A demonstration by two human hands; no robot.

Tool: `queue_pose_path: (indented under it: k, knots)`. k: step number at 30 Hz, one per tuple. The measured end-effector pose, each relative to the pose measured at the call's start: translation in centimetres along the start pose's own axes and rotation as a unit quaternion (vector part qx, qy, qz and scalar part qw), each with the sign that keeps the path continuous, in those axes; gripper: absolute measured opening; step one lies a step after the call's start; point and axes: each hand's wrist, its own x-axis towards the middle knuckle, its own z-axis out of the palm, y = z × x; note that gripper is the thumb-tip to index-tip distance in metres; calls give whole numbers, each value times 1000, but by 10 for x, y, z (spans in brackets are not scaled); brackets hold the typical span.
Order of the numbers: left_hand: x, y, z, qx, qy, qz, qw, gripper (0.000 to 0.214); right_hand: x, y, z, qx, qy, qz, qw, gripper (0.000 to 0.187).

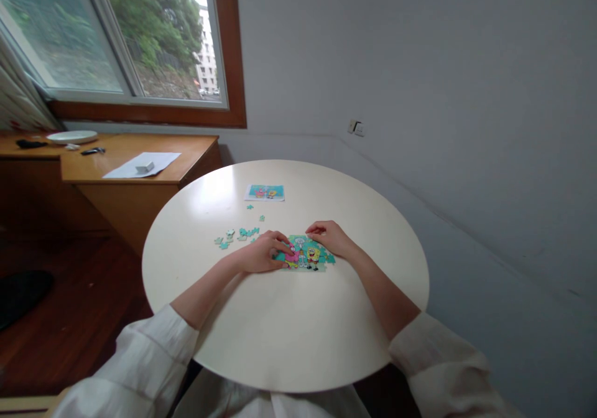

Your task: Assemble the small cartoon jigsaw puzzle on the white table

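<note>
Far left: patterned curtain (pixel 21 88), then wooden side bench (pixel 112 147) with white round dish (pixel 72 136), small black item (pixel 93 151), white paper sheet (pixel 125 167), little white box (pixel 144 167) on the sheet. Above it: brown-framed window (pixel 236 51), trees and pale building outside. Next, round white bench (pixel 289 331). On its left part: loose pieces (pixel 224 245), greenish, scattered, some overlapping; two more near the picture card (pixel 264 193), farther back. Then left hand (pixel 265 251): on left part of puzzle (pixel 302 257), thumb and fingers apart. Puzzle: flat at mid-bench between both hands, partly joined, jagged right edge, pink figure left, yellow figure right. Right hand (pixel 331 237): at puzzle's upper right edge, thumb and fingers bent close together; cannot tell if pinching a piece. Farther right: wall sockets (pixel 359 129), low on grey wall (pixel 466 94).
</note>
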Motion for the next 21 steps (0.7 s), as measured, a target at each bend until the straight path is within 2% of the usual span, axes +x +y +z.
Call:
queue_pose_path:
  k: [13, 17, 21]
  knots:
    - [0, 0, 0, -16, 4, -3, 1000, 28, -2, -9, 0, -76, 12, -16, 997, 14]
    - [-1, 1, 0, -12, 7, -1, 1000, 28, -3, -14, 0, -140, 12, -27, 990, 12]
    - [0, 2, 0, -9, 7, 3, 1000, 28, -5, -17, 1, -209, 48, -29, 976, 20]
